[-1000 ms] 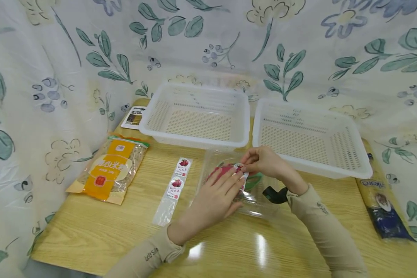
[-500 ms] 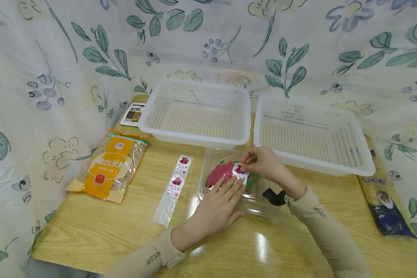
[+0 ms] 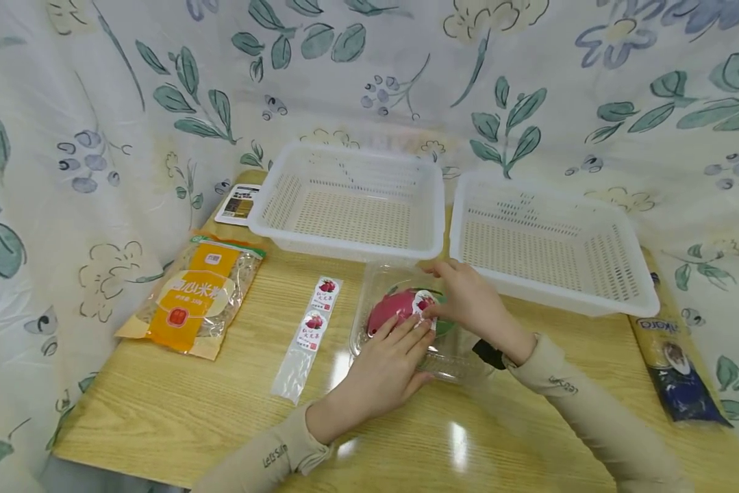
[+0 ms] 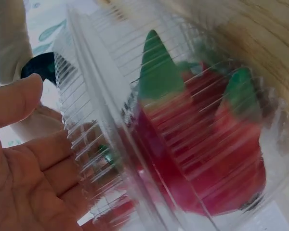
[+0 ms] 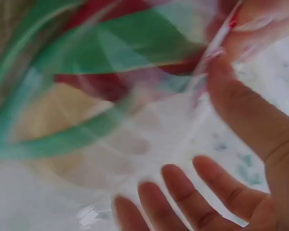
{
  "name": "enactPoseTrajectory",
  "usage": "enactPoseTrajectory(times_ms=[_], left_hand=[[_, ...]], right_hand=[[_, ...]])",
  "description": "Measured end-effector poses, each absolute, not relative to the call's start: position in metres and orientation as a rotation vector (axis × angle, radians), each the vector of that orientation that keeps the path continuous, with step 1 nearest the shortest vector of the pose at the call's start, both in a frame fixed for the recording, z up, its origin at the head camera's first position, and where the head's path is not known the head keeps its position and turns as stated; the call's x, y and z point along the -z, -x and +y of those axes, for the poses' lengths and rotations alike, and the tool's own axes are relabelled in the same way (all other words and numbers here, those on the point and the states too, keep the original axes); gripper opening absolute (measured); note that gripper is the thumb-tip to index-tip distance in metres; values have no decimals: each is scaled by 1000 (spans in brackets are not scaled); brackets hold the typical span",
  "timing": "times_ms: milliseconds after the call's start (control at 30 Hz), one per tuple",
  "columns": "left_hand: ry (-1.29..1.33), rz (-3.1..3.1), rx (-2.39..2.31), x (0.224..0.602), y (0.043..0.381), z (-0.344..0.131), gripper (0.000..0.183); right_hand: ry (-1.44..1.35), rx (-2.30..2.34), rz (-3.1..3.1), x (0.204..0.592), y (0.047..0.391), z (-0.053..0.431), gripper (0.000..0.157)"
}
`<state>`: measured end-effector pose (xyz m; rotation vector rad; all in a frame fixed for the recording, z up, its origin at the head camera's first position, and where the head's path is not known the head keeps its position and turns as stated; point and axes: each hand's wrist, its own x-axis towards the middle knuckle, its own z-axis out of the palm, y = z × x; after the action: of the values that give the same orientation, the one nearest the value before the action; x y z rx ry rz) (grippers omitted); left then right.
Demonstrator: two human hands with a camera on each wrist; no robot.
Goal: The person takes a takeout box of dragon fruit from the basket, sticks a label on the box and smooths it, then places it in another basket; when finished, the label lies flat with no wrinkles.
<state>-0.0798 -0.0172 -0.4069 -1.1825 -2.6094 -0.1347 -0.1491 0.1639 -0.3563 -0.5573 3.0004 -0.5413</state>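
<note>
A clear plastic clamshell box (image 3: 452, 368) lies on the table in the head view, with a pink dragon fruit (image 3: 381, 313) inside. On its lid is a white sticker (image 3: 423, 301) printed with red fruit. My left hand (image 3: 378, 370) rests palm down on the lid, straight fingertips over the sticker's lower part. The thumb of my right hand (image 3: 477, 305) touches the sticker's right edge, its other fingers spread apart from the thumb. Green-tipped scales of the fruit (image 4: 207, 159) show through the ribbed box wall in the left wrist view. Left of the box lies a sticker strip (image 3: 310, 331) bearing two stickers.
Two white perforated baskets, one on the left (image 3: 344, 245) and one on the right (image 3: 554, 293), stand behind the box. An orange-labelled bag (image 3: 190, 294) lies at left, near a small flat packet (image 3: 236, 205). A gold-and-blue packet (image 3: 677, 366) lies at the right edge.
My right fingers have let go of the sticker's edge and spread, leaving the thumb on it. The left hand has slid slightly down, so more of the fruit shows.
</note>
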Motion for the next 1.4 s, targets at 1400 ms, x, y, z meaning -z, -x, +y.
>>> enactPoseTrajectory(times_ms=[1400], left_hand=[[791, -2966, 1164, 429, 138, -51, 81]], right_hand=[[234, 1430, 2644, 435, 79, 233, 78]])
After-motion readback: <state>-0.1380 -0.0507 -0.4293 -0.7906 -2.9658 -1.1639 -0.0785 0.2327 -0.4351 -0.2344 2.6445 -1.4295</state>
